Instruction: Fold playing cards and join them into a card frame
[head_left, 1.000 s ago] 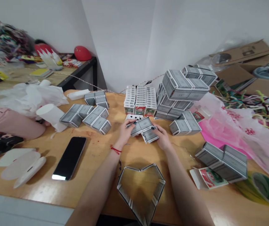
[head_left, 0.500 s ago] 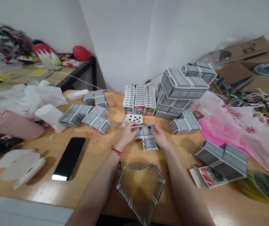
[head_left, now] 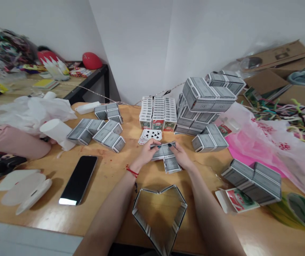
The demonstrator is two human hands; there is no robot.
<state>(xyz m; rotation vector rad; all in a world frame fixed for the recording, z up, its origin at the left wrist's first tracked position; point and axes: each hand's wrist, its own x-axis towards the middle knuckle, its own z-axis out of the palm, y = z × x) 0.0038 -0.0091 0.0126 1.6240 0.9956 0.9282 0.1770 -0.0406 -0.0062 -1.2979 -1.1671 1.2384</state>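
Forearms (head_left: 108,208) angle inward over a wooden table (head_left: 115,170); left hand (head_left: 146,153) and right hand (head_left: 181,155), thumbs on top, pinch opposite sides of joined playing cards (head_left: 170,164).

Red bracelet (head_left: 132,171), dark nail polish (head_left: 170,145)

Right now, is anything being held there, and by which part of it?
Yes: a piece made of grey-backed playing cards. The left hand holds it near its left end, the right hand along its right side.
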